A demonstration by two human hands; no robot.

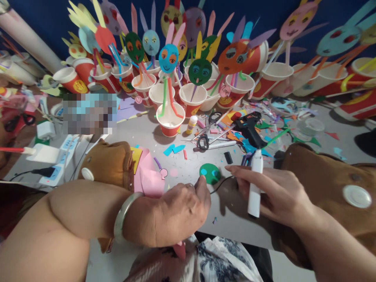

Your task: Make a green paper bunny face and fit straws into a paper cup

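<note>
- Table (190, 168) strewn with paper scraps (179, 149).
- Left hand (179, 211), near centre, fingertips at the near edge of a green oval (209, 174); pinching or pressing, I can't tell.
- Right hand (279, 192), fingers curled around a white marker (255, 184).
- Green oval, just beyond the left hand.

We count two hands (183, 207) (279, 192), one held marker (255, 188), one held green disc (209, 178) with two blue dots (203, 171) and one glue gun (249, 127).
</note>
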